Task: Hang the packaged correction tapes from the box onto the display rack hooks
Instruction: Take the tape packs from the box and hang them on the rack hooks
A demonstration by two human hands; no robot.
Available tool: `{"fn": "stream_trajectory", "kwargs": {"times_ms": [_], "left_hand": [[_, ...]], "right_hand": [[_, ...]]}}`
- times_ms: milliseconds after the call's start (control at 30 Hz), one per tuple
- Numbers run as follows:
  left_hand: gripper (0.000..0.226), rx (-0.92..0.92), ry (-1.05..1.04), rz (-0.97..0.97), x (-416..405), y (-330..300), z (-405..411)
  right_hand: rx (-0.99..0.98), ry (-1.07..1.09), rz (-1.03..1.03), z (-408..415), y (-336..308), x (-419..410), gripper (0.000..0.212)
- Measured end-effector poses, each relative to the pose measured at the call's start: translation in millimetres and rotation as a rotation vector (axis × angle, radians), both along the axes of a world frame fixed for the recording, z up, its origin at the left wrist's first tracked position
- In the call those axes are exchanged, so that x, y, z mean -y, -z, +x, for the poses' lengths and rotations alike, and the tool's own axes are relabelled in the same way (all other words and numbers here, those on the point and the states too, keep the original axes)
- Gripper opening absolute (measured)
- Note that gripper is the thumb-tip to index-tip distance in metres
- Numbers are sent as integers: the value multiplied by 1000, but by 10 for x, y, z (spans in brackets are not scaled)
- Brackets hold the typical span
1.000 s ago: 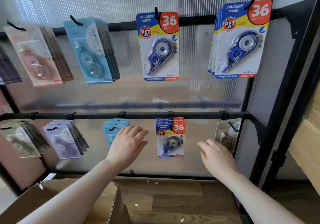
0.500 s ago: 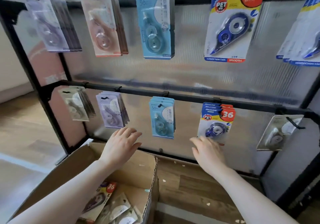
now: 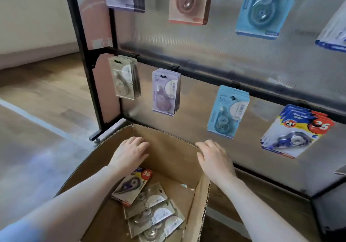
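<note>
Both hands are over the box and hold nothing. The left hand hangs above the inside of the box, fingers loosely spread, its grip open and empty. The right hand is at the far right corner of the box, fingers lightly bent near the rim. I cannot tell if it touches the card. It has no pack in it.

The packs still to hang lie flat at the bottom of the box, one partly on top of the next. The one with the red 36 lies nearest the left hand, just below the wrist.

What could go wrong? The packs overlap and look slick, so a grab may lift two at once, or one may slip back down. The box walls are tall, so a wrist could bump the rim and shove the box. I think a pack lifted at a slant may catch on the right wall.

For room: the inside of the box is wide open above the packs. Behind the box stands the rack, very near its far wall. Full hooks hang above the box: purple packs to the left, blue packs to the right. A rising hand could knock them. Left of the box the floor gives more room.
</note>
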State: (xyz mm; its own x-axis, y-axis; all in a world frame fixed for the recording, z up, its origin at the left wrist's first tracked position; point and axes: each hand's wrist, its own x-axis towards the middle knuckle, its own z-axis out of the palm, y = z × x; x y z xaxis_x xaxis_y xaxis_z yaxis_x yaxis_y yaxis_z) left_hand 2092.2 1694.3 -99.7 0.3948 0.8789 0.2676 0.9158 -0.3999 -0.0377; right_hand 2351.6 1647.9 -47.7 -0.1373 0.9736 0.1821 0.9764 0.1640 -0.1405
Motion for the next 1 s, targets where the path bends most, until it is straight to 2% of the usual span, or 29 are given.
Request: {"fn": "stream_trajectory", "kwargs": {"times_ms": [67, 200, 400, 600, 867, 1000], "left_hand": [[39, 8, -7, -94, -29, 148, -59], [50, -97, 19, -245, -152, 491, -112], [51, -207, 86, -457, -389, 943, -146], [55, -190, 43, -607, -508, 1279, -221], [88, -182, 35, -815, -568, 1467, -271], [99, -274, 12, -904, -587, 1546, -253]], "right_hand": [[8, 0, -23, -88, 70, -17, 33], [-12, 15, -62, -172, 248, -18, 33], [-83, 62, -102, -197, 439, -15, 34], [-92, 69, -108, -240, 485, -23, 36], [-21, 67, -135, -187, 541, 4, 36], [-8, 58, -133, -174, 568, 8, 36]]}}
